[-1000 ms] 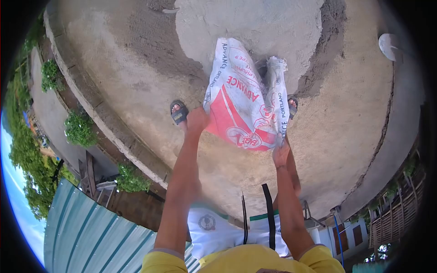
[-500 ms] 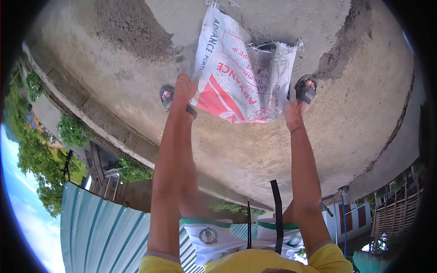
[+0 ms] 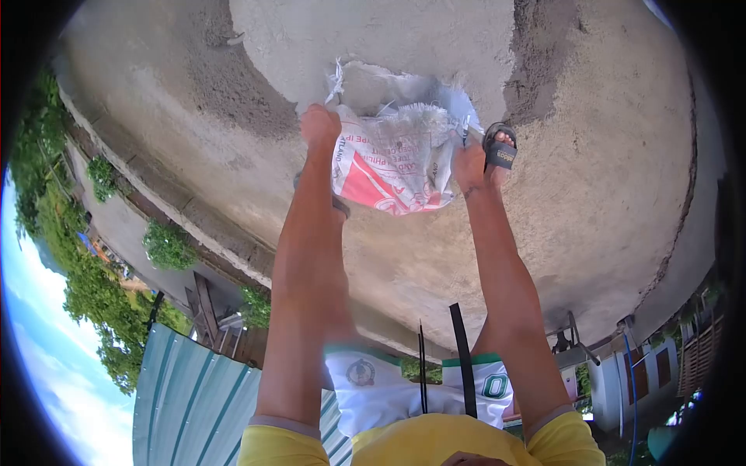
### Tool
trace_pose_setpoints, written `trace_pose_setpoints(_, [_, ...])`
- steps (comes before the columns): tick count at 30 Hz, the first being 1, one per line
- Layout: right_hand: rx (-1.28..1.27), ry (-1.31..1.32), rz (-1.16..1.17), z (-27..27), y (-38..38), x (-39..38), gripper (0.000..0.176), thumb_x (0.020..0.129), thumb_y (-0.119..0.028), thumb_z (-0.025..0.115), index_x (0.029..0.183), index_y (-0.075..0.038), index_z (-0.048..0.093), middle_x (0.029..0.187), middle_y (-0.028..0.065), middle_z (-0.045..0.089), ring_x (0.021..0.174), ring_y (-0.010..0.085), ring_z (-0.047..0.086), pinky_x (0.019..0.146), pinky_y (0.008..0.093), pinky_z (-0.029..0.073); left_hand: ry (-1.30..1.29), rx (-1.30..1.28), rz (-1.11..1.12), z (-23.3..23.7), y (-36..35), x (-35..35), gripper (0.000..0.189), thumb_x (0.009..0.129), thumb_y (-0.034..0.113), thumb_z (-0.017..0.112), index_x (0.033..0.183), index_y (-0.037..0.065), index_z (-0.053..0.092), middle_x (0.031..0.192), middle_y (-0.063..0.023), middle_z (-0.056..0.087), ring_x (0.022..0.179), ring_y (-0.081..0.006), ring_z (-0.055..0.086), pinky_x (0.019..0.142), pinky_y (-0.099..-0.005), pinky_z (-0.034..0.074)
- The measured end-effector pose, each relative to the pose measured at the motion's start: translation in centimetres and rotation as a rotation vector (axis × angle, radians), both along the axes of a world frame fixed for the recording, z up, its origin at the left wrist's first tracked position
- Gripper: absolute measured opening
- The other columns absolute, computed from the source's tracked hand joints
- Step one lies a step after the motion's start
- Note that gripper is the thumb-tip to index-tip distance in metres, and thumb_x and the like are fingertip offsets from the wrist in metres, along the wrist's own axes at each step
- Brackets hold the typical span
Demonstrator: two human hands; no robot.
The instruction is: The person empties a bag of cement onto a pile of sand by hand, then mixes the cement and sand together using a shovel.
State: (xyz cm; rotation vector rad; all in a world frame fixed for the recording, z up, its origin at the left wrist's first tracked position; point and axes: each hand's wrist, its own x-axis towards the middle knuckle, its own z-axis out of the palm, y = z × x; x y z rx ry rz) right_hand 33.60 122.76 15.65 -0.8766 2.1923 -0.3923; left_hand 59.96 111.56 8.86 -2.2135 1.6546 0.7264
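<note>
A white and red woven cement sack (image 3: 392, 167) hangs or rests low over the concrete between my feet, its frayed mouth gaping toward the top of the view. My left hand (image 3: 319, 124) is closed in a fist on the sack's upper left edge, beside a loose white strand. On the other side, my right hand (image 3: 468, 167) grips the sack's right edge, its fingers partly hidden by the plastic. The sack's inside is hard to make out.
Dark sandal (image 3: 500, 145) on my right foot stands close to my right hand. Grey wet-looking cement (image 3: 388, 31) spreads beyond the sack, with dark gravelly patches (image 3: 241, 85) beside it. A low concrete ledge (image 3: 186, 213) borders the floor, near green metal sheeting (image 3: 194, 396).
My left hand has moved up along the sack to near its mouth. The upper part with large lettering has folded down, and the sack looks shorter. My right hand has shifted left.
</note>
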Motion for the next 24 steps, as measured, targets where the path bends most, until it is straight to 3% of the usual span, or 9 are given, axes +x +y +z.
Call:
trace_pose_setpoints(5, [0.126, -0.153, -0.03, 4.0, 4.0, -0.9, 0.032, 0.088, -0.025, 0.054, 0.1, 0.003, 0.062, 0.093, 0.0288, 0.063, 0.091, 0.0448, 0.06, 0.08, 0.0474, 0.047, -0.012, -0.072, -0.14, 6.9, 5.8, 1.6, 0.027, 0.074, 0.021, 0.058, 0.082, -0.004, 0.063, 0.084, -0.0253, 0.065, 0.079, -0.0425, 0.065, 0.072, -0.0484, 0.053])
trace_pose_setpoints(7, [0.108, -0.232, -0.094, 5.3, 6.2, -1.6, 0.032, 0.085, -0.023, 0.052, 0.1, 0.004, 0.062, 0.093, 0.0285, 0.063, 0.089, 0.0447, 0.061, 0.08, 0.0476, 0.047, -0.028, -0.035, -0.031, 9.7, 8.1, 1.1, 0.027, 0.074, 0.021, 0.058, 0.085, -0.003, 0.062, 0.085, -0.0257, 0.065, 0.081, -0.042, 0.064, 0.073, -0.0493, 0.052])
trace_pose_setpoints(9, [0.144, -0.201, 0.049, 4.8, 7.1, -2.9, 0.033, 0.084, -0.021, 0.051, 0.101, 0.004, 0.062, 0.094, 0.0273, 0.064, 0.089, 0.044, 0.061, 0.08, 0.0467, 0.048, -0.041, -0.043, 0.064, 13.4, 9.8, -0.2, 0.027, 0.076, 0.022, 0.057, 0.086, -0.002, 0.063, 0.086, -0.0255, 0.065, 0.083, -0.0415, 0.064, 0.073, -0.0491, 0.052])
trace_pose_setpoints(14, [0.119, 0.147, 0.905, 1.6, 8.8, -7.2, 0.03, 0.089, -0.025, 0.055, 0.092, 0.004, 0.063, 0.091, 0.0217, 0.066, 0.088, 0.0386, 0.063, 0.079, 0.0429, 0.049, -0.033, 0.0, 0.276, 16.4, 14.4, -0.4, 0.027, 0.075, 0.02, 0.058, 0.089, -0.003, 0.064, 0.094, -0.025, 0.066, 0.086, -0.0408, 0.065, 0.078, -0.0474, 0.053])
trace_pose_setpoints(16, [-0.083, -0.013, 0.448, -0.7, 10.2, -6.8, 0.03, 0.091, -0.027, 0.056, 0.095, 0.002, 0.061, 0.087, 0.0163, 0.066, 0.085, 0.0321, 0.064, 0.072, 0.0409, 0.05, -0.03, 0.009, 0.316, 16.5, 16.0, 0.0, 0.028, 0.076, 0.02, 0.058, 0.09, -0.003, 0.064, 0.094, -0.0265, 0.065, 0.087, -0.0421, 0.064, 0.079, -0.0484, 0.052])
trace_pose_setpoints(18, [0.066, -0.322, -0.14, -0.3, 9.7, -5.3, 0.028, 0.093, -0.028, 0.055, 0.102, -0.001, 0.057, 0.086, 0.0117, 0.065, 0.083, 0.0255, 0.064, 0.067, 0.0372, 0.052, 0.062, -0.053, 0.432, 15.5, 17.6, 0.4, 0.03, 0.086, 0.027, 0.051, 0.093, 0.0, 0.063, 0.093, -0.0263, 0.064, 0.087, -0.044, 0.062, 0.076, -0.05, 0.049])
trace_pose_setpoints(19, [0.341, -0.545, -0.486, 4.7, 6.9, -3.8, 0.027, 0.095, -0.027, 0.053, 0.108, -0.003, 0.054, 0.086, 0.0098, 0.063, 0.083, 0.0221, 0.064, 0.064, 0.0346, 0.054, 0.096, -0.082, 0.502, 15.1, 19.2, 1.0, 0.033, 0.091, 0.03, 0.047, 0.094, 0.001, 0.063, 0.092, -0.0262, 0.064, 0.087, -0.045, 0.061, 0.074, -0.0508, 0.048])
trace_pose_setpoints(21, [0.094, -0.71, -0.602, 6.4, 6.7, -2.0, 0.027, 0.097, -0.02, 0.046, 0.118, -0.003, 0.05, 0.107, 0.0136, 0.059, 0.083, 0.0213, 0.064, 0.067, 0.0313, 0.054, 0.135, -0.151, 0.652, 14.9, 21.2, 1.7, 0.027, 0.074, 0.017, 0.058, 0.089, -0.005, 0.065, 0.09, -0.0291, 0.065, 0.088, -0.0444, 0.063, 0.076, -0.0489, 0.052])
trace_pose_setpoints(24, [-0.14, -0.809, -0.568, 6.7, 7.7, 0.8, 0.025, 0.098, -0.016, 0.044, 0.117, -0.001, 0.047, 0.104, 0.0142, 0.059, 0.081, 0.0244, 0.063, 0.068, 0.0316, 0.057, 0.274, -0.214, 0.823, 15.2, 24.7, 3.8, 0.034, 0.071, 0.019, 0.059, 0.088, -0.01, 0.063, 0.088, -0.0341, 0.062, 0.087, -0.0454, 0.064, 0.075, -0.0495, 0.052])
